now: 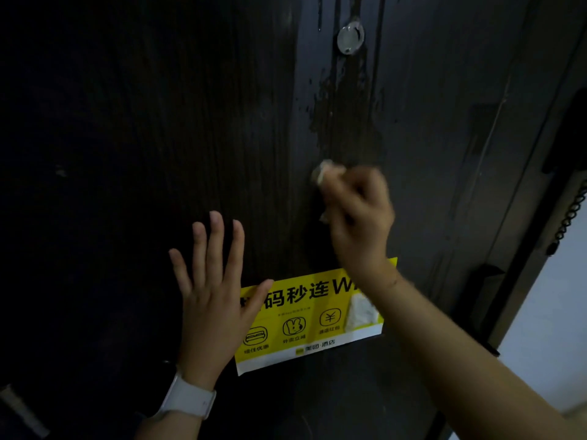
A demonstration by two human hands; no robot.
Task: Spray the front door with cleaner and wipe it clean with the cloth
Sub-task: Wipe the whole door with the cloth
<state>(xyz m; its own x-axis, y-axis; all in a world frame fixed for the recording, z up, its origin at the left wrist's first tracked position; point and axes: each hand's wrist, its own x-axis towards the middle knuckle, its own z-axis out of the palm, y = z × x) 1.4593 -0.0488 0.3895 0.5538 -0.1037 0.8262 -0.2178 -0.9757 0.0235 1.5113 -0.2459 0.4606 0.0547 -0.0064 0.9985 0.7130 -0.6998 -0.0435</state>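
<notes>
1. At the far left of the frame the door (111, 138) is dark and dry-looking; a small pale scuff sits at mid-left; no spray bottle is in view.
2. Left of centre, low in the frame, the left hand (211, 300) lies flat on the door, fingers straight and spread and pointing up, a pale watch (187, 400) on its wrist; this grip is wide and holds nothing; I judge it braces the door.
3. Its thumb overlaps the left edge of a yellow sticker (305, 315), stuck on the door at lower centre; the sticker tilts up to the right and a pale torn patch shows near its right end.
4. Right of centre, mid-frame, the right hand (359, 214) grips the cloth (324, 177) bunched in curled fingers; white folds show at the knuckles' upper left; the hand is blurred; the wad appears pressed to the door, though contact is hard to confirm.
5. The wet streak (346, 119) of cleaner lies directly above this grip, its long axis running up to the round peephole (350, 38) at upper centre-right; the right hand is much the nearer, so I judge the next wipe goes straight up.
6. At the far right the door's edge, dark hardware and a coiled cord (571, 214) stand against a pale wall.
</notes>
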